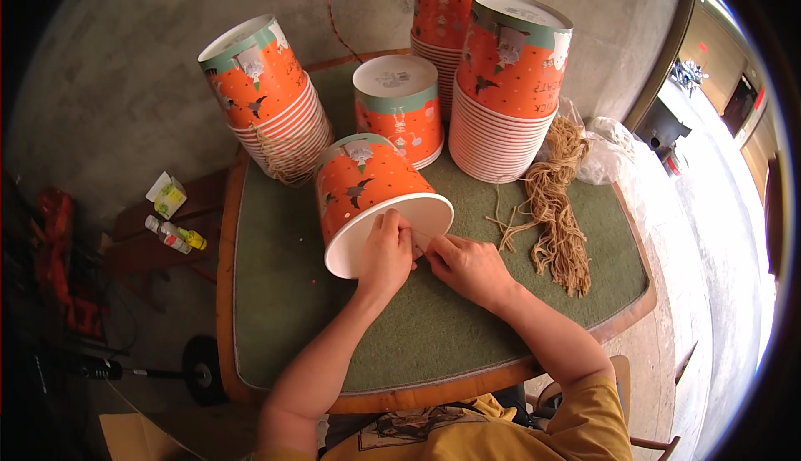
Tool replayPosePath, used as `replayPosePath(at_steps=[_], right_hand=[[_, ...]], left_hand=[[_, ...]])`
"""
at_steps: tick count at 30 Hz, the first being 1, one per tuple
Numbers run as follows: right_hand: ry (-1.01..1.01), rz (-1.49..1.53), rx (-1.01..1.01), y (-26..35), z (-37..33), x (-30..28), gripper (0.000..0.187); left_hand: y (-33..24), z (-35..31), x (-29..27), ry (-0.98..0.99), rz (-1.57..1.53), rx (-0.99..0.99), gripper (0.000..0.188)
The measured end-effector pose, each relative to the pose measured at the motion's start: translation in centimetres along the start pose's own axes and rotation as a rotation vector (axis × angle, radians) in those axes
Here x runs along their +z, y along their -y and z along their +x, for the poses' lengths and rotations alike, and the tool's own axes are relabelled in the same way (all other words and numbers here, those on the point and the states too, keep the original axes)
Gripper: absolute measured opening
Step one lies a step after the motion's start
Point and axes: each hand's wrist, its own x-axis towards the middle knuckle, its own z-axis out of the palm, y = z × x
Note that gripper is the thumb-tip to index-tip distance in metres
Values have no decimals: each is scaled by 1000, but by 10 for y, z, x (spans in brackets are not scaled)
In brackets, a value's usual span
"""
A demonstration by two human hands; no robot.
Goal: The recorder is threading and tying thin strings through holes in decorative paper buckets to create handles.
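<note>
An orange paper bucket (367, 177) with a green band and dark bat prints lies tipped on the table, its white mouth facing me. At that mouth my left hand (386, 252) is closed, in front of the white inside, its fingertips pinched together. My right hand (471, 267) is closed beside the bucket's right rim, fingertips close to the left hand's. A thin line seems to run between the two hands, too fine to name. To the right lies a bundle of tan twine (559, 211) with loose strands trailing toward the bucket.
Nested upside-down buckets stand in a left stack (267, 98), a right stack (509, 85) and a back stack (450, 10). A shorter upside-down bucket (396, 110) sits between them. Clear plastic (609, 152) lies beyond the twine. The green-topped table (275, 311) has a wooden edge.
</note>
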Motion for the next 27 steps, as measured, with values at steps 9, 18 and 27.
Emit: replayPosePath(at_steps=[9,18,27], right_hand=[[46,18,0,3,1,-2,12],[64,104,54,3,3,-7,12],[135,127,96,-1,2,-4,15]], left_hand=[[4,1,-5,86,-272,-194,5],[0,1,-3,176,-457,-198,6],[0,-3,-2,169,-85,69,7]])
